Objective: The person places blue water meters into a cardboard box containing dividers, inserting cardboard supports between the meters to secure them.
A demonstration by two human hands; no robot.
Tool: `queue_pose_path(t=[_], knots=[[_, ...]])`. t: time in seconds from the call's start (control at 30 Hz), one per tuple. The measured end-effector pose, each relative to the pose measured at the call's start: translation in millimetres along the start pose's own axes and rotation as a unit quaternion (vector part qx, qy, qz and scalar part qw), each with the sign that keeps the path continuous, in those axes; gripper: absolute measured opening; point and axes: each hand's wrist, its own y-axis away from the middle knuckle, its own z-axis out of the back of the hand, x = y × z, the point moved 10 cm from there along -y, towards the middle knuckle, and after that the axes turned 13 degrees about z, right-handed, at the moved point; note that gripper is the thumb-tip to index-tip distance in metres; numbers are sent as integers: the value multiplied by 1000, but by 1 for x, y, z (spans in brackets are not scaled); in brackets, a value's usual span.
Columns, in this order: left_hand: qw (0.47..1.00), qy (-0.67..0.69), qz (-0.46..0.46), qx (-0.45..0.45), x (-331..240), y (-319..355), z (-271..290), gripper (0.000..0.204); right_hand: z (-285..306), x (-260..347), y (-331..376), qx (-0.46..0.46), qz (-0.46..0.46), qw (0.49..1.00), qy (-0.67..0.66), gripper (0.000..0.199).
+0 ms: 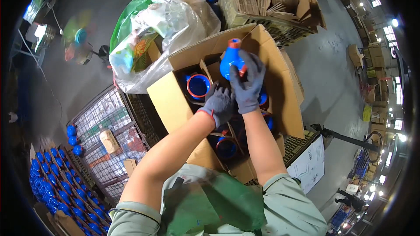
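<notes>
My right hand (248, 85), in a grey glove, is closed on a blue meter housing (230, 63) with orange-red ends. It holds the housing tilted above an open cardboard box (280, 87). My left hand (218, 105), gloved alike, is beside it over the middle of the box. Its fingers are bent around the upper edge of a cardboard divider (205, 71); their tips are partly hidden. Just left of that hand, a blue housing with a round orange-red rim (198, 86) sits in a compartment. Another blue housing (226, 147) lies nearer to me, below my wrists.
Behind the box at left is a clear plastic bag (183, 22). A crate of cardboard pieces (258, 19) stands behind at right. Many blue housings (65, 188) are stacked at lower left, near a wire mesh cage (113, 140). A black handle bar (350, 140) juts out at right.
</notes>
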Motion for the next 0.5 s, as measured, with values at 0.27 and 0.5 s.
queue_pose_path(t=[0.27,0.5], knots=[[920,350,33,-173,164,201,59,38,-111,14,54,347,29,931,110,43],[448,555,567,-413,598,559,-217,36,-190,150,93,414,54,898,141,67]])
